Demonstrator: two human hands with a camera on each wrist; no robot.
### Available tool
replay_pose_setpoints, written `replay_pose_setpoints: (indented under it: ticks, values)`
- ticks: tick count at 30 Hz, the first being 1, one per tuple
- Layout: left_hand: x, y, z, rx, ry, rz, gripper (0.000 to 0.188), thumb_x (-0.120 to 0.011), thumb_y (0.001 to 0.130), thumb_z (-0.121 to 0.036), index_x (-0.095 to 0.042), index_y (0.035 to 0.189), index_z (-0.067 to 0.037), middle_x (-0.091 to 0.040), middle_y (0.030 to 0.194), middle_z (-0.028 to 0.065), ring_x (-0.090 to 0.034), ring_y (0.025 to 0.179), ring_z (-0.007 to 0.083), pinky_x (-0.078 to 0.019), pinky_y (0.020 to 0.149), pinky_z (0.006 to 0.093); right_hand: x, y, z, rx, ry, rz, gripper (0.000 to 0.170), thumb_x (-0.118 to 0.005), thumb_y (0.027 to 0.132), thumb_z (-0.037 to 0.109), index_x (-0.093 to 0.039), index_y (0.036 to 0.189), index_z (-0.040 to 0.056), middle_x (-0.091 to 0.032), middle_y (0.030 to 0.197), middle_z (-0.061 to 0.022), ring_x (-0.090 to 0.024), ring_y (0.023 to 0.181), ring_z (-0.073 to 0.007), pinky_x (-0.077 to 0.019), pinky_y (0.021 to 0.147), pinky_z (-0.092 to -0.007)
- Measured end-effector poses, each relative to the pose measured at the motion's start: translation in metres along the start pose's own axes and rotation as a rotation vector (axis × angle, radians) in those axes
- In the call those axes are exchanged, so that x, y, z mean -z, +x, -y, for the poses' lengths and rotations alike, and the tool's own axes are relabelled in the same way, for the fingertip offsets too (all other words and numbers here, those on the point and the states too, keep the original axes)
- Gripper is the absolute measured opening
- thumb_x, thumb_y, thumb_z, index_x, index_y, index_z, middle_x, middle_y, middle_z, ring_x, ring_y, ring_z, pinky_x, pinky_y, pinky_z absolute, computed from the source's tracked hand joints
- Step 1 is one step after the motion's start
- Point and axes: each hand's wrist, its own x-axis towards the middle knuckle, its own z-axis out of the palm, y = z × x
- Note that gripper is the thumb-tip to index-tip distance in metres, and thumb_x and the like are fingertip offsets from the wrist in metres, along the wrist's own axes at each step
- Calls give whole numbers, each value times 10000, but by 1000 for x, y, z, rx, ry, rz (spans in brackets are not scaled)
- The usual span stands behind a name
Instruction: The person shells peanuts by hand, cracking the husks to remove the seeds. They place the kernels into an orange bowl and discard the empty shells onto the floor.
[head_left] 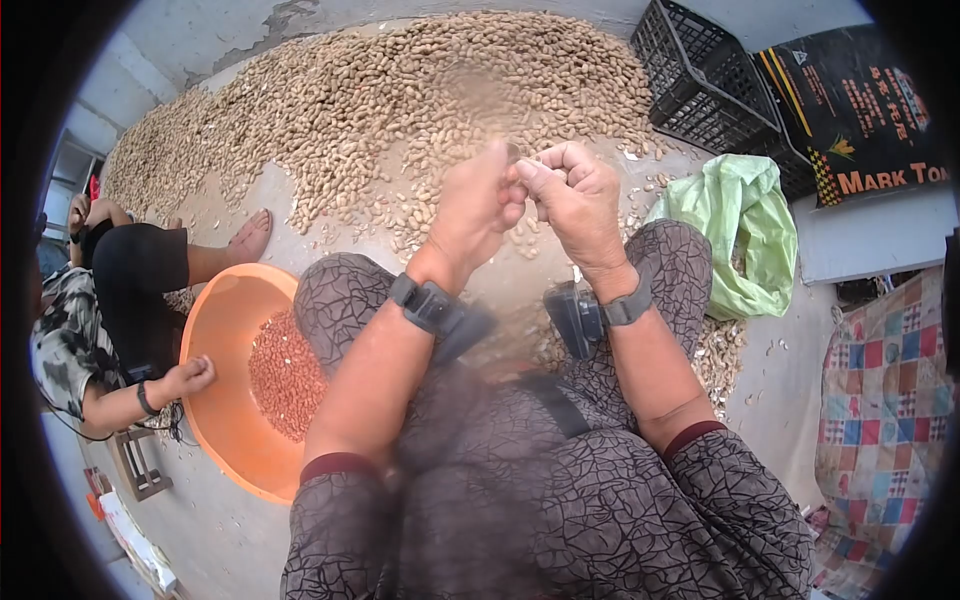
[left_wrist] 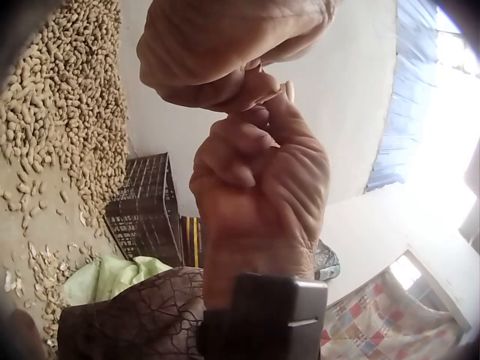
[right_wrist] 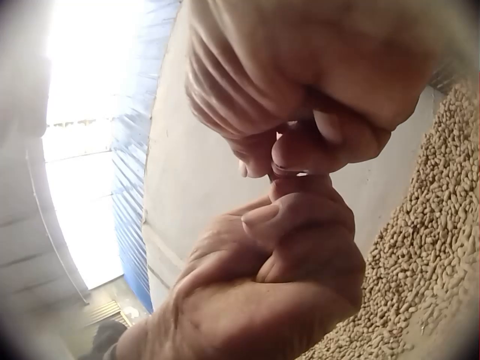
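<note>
In the head view my left hand (head_left: pixel 475 205) and right hand (head_left: pixel 578 200) meet fingertip to fingertip above my lap. Both have curled fingers and pinch a small peanut between thumbs and forefingers, mostly hidden by the fingertips. Motion blurs the left hand. From the left wrist, the left hand (left_wrist: pixel 225 52) fills the top and the right hand (left_wrist: pixel 262 187) comes up from below. The right wrist view has the right hand (right_wrist: pixel 307 75) above and the left hand (right_wrist: pixel 270 270) beneath. Behind them spreads a large heap of unshelled peanuts (head_left: pixel 400 90).
An orange basin (head_left: pixel 215 330) holding red shelled kernels (head_left: pixel 285 370) stands at my left. Another person's hand (head_left: pixel 188 378) rests near its rim. To the right are a pale green sack (head_left: pixel 735 195), a black crate (head_left: pixel 705 85) and a printed black bag (head_left: pixel 850 110). Shells (head_left: pixel 722 350) litter the floor.
</note>
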Motion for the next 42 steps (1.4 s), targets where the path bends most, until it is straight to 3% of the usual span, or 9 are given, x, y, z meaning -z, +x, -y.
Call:
replay_pose_setpoints:
  ticks: [6, 11, 17, 27, 30, 32, 34, 37, 42]
  values:
    - [3, 0, -2, 51, -29, -28, 239, -512, 897, -304, -518, 819, -78, -494, 704, -7, -454, 534, 68, -330, 398, 177, 1, 0, -1, -14, -48, 27, 79, -601, 822, 36, -556, 782, -17, -619, 690, -63, -588, 606, -82, -465, 498, -206]
    - [-2, -2, -4, 75, -73, -45, 274, -490, 932, -276, -500, 774, -52, -495, 652, 15, -455, 515, 69, -353, 383, 160, 1, 3, 3, -148, 99, -36, 97, -586, 836, 64, -560, 772, -4, -596, 672, -40, -561, 573, -63, -429, 464, -189]
    - [4, -1, -2, -2, -8, 50, 212, -528, 908, -254, -538, 820, -62, -528, 707, 7, -463, 534, 65, -335, 409, 171, 8, 6, -5, -205, 153, -2, 95, -587, 838, 74, -550, 812, -9, -587, 668, -46, -527, 542, -51, -402, 462, -169]
    - [7, 1, 1, -26, 7, 151, 161, -560, 887, -189, -578, 845, -35, -511, 659, -6, -435, 526, 47, -318, 424, 164, 1, 3, 6, -92, 112, 82, 102, -571, 850, 75, -554, 886, -19, -576, 674, -34, -526, 570, -49, -416, 487, -170]
    - [8, 0, 2, -8, 9, 155, 156, -573, 874, -179, -585, 852, -25, -503, 651, -19, -428, 519, 41, -313, 423, 162, 9, 6, -1, -161, 100, 9, 105, -560, 860, 103, -573, 826, 5, -557, 648, -8, -495, 539, -40, -394, 463, -172]
    - [8, 0, 1, -8, 9, 154, 154, -580, 867, -174, -592, 852, -21, -499, 648, -26, -424, 516, 38, -310, 422, 161, 15, 9, -7, -190, 162, -11, 133, -544, 868, 161, -592, 873, 37, -524, 614, 16, -397, 451, -15, -297, 395, -153]
    - [8, -5, -15, 10, 87, 203, 234, -507, 925, -181, -569, 952, 44, -452, 635, -28, -368, 490, 14, -299, 401, 135, 22, 11, -1, -228, 189, 6, 142, -557, 860, 167, -594, 808, 41, -511, 594, 25, -404, 464, -18, -300, 409, -161]
    - [23, -15, -52, -155, 282, 168, 270, -494, 930, -238, -591, 894, 11, -420, 585, -66, -322, 448, -2, -243, 372, 133, 35, 13, 18, -284, 84, 113, 194, -580, 846, 194, -598, 714, 53, -500, 565, 35, -408, 475, -21, -298, 424, -169]
    - [74, -74, -148, -251, 499, -174, 257, -474, 937, -233, -545, 825, -13, -410, 599, -57, -299, 449, -2, -226, 373, 131, 35, 8, 33, -318, -279, 393, 269, -624, 811, 244, -589, 610, 69, -500, 530, 42, -409, 473, -25, -301, 431, -192]
